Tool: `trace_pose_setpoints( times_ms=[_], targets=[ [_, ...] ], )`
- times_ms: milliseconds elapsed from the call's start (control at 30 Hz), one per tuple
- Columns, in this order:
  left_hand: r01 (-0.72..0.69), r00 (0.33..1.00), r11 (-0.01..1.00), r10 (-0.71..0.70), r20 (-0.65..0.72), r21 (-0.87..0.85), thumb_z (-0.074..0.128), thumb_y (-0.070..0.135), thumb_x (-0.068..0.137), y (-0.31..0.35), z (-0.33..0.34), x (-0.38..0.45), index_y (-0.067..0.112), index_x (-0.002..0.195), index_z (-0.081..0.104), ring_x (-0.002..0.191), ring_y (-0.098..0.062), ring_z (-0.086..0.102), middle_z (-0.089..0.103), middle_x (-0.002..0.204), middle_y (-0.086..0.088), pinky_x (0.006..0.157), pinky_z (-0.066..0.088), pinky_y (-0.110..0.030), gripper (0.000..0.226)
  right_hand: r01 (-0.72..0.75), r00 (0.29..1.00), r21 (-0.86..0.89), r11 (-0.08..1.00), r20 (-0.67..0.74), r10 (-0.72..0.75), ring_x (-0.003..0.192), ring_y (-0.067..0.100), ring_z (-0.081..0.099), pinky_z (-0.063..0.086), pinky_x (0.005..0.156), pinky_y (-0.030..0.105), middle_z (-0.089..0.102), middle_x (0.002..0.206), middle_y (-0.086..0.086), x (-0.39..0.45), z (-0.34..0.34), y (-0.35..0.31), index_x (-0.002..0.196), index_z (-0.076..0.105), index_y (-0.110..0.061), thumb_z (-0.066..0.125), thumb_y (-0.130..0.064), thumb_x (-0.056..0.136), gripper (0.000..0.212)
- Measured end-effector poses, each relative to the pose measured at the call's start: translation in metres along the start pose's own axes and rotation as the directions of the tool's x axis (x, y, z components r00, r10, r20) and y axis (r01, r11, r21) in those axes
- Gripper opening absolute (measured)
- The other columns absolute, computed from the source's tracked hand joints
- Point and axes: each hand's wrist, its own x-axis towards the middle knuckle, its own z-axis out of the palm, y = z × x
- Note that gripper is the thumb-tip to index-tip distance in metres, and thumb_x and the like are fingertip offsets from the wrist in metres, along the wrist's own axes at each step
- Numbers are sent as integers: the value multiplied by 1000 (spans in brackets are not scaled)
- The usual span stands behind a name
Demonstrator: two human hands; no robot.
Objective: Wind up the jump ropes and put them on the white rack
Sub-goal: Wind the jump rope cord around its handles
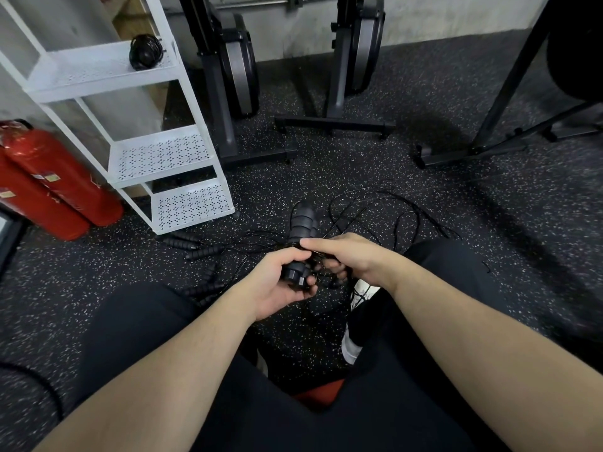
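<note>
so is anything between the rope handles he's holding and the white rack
Nothing visible blocks the way. The left hand grips the paired handles while the right hand pinches the cord. Between them and the white rack lies only open floor; other loose handles lie low, below that path.

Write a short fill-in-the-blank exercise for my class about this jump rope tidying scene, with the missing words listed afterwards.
1. The left hand grips a pair of black jump rope ____.
2. One wound jump rope already lies on the ____ shelf of the white rack.
3. Two ____ fire extinguishers lie left of the rack.
4. The right hand holds the thin black ____.

Missing words: handles; top; red; cord
</note>
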Motion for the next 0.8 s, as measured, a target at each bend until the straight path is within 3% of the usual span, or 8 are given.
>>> trace_pose_setpoints(
  times_ms=[100, 267, 367, 500, 567, 633, 700, 800],
  targets=[
    [-28, 1000, 998, 28, 10, 55, 69, 15, 80, -1, 0, 0, 4, 130, 58, 72, -25, 62, 70, 97, -17, 77, 55, -46, 52, 13, 1000, 27, 1000, -27, -12, 45, 9, 30, 27, 50, 27, 39, 49, -7, 0, -1, 0, 60, 53, -25, 78, -53, 81, 43],
    [-99, 995, 990, 97, 25, 101, 73, 29, 85, -2, 2, 0, 13, 138, 55, 85, -27, 69, 74, 110, -16, 88, 60, -51, 58, 40, 994, 69, 997, -106, -33, 43, 9, 31, 29, 50, 27, 40, 44, -10, 0, 3, -1, 57, 52, -25, 80, -50, 80, 44],
    [-138, 987, 985, 145, -68, 108, 72, 43, 90, -4, 8, 0, 18, 136, 59, 93, -28, 74, 72, 120, -16, 83, 62, -48, 54, 60, 985, 45, 997, -167, -52, 43, 11, 33, 31, 50, 26, 42, 43, -10, 2, 7, 0, 56, 48, -24, 79, -54, 79, 49],
    [-149, 979, 988, 154, -132, 46, 69, 42, 94, -3, 16, -1, 18, 129, 62, 96, -31, 73, 71, 120, -20, 85, 62, -48, 43, 86, 974, 17, 996, -212, -81, 40, 8, 35, 33, 51, 27, 44, 44, -10, 3, 7, 0, 59, 49, -24, 79, -58, 78, 50],
    [-147, 982, 988, 152, -112, 51, 68, 39, 95, 0, 14, -2, 15, 128, 62, 91, -32, 69, 70, 118, -21, 86, 62, -47, 41, 110, 974, -42, 993, -193, -116, 42, 7, 36, 34, 53, 28, 45, 46, -12, 3, 5, 1, 68, 56, -22, 76, -62, 79, 46],
    [-158, 982, 985, 164, -96, 72, 67, 38, 96, 4, 9, -2, 15, 129, 63, 95, -32, 69, 74, 114, -20, 89, 61, -47, 40, 147, 977, -92, 985, -140, -159, 46, 7, 36, 34, 54, 26, 44, 49, -12, 3, 4, 2, 91, 66, -17, 69, -62, 86, 46],
    [-159, 982, 986, 163, -95, 50, 66, 39, 95, 9, 5, -1, 16, 129, 64, 104, -32, 71, 76, 113, -17, 90, 61, -47, 41, 181, 980, -72, 981, -71, -186, 51, 7, 38, 35, 56, 25, 43, 54, -11, 3, 6, 3, 121, 63, -18, 61, -56, 95, 46],
    [-157, 984, 988, 156, -80, -1, 71, 42, 85, 17, 1, -2, 13, 130, 65, 94, -29, 72, 74, 116, -17, 78, 59, -41, 53, 245, 969, -24, 969, -14, -246, 54, 6, 40, 36, 57, 25, 43, 59, -12, 2, 3, 2, 131, 54, -31, 58, -44, 101, 33]
  ],
)
